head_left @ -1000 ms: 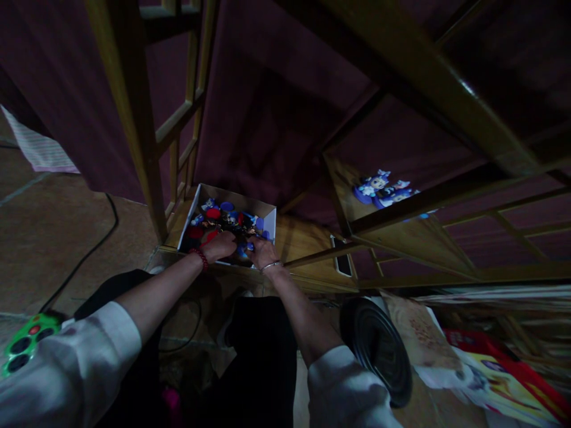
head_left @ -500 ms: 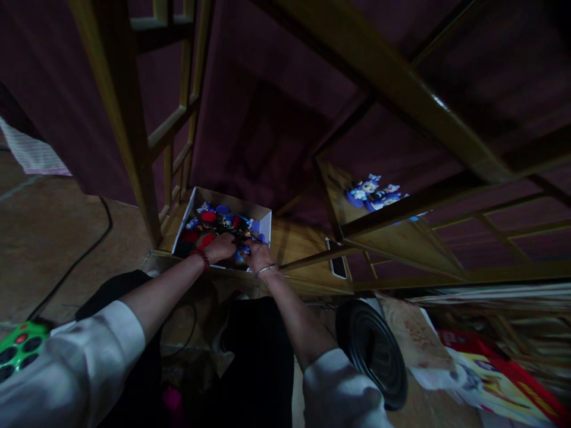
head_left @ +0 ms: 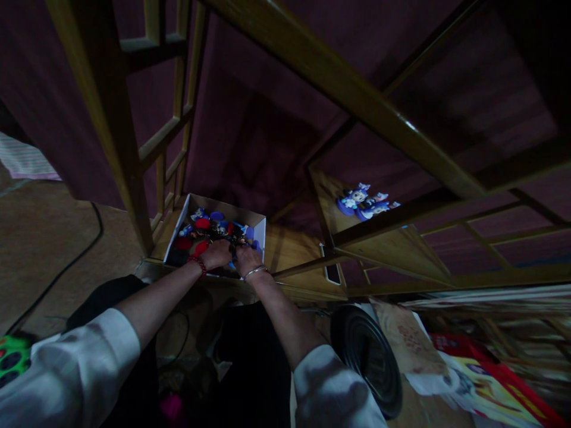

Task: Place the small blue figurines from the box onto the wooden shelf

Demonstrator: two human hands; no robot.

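Fingers of left hand [head_left: 217, 254] and right hand [head_left: 248, 260] nearly meet over figurines [head_left: 217, 225], near side of box [head_left: 260, 230]; can't tell if clamped. Best pinch bases, spare thin parts.

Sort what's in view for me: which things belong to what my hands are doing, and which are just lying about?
In the work:
- left hand and right hand, both in the box
- the box's small figures

Seemingly lying about:
- shelf figures, though possibly related
- dark phone-like slab
- green button pad
- round black object
- red-and-yellow package
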